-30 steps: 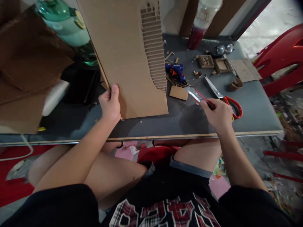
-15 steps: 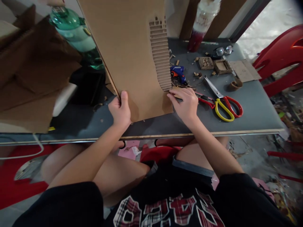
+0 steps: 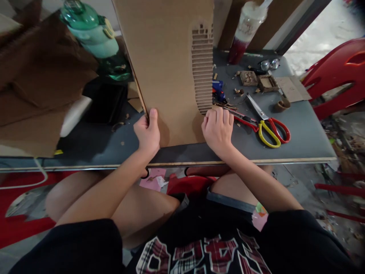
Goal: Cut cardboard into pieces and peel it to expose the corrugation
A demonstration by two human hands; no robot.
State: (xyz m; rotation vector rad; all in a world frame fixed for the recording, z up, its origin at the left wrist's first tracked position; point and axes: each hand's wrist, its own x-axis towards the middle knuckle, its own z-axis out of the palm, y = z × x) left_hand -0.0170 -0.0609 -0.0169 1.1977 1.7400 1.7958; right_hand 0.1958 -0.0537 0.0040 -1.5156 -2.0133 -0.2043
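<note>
A tall sheet of brown cardboard [image 3: 168, 76] is held up at the table's front edge. Down its right side runs a strip with the top paper gone and the corrugated ridges [image 3: 203, 72] bare. My left hand [image 3: 147, 129] grips the lower left edge, thumb on the near face and fingers behind. At the lower right edge, just below the ridges, my right hand [image 3: 218, 127] is closed with its fingers curled; what the fingertips pinch is hidden behind the knuckles. Right of that hand lie scissors [image 3: 266, 121] with one red and one yellow handle.
Beyond the sheet stand a green bottle [image 3: 94, 42] at left and a lidded drink cup [image 3: 246, 30] at right. A blue glue gun [image 3: 218, 89], small cardboard pieces [image 3: 268, 83] and glasses [image 3: 269, 64] lie on the table. Crumpled cardboard [image 3: 37, 87] fills the left; a red chair [image 3: 339, 76] stands at right.
My right hand has turned and curled over the sheet's right edge, its knuckles now facing up. The sheet and my left hand appear slightly further right in view.
</note>
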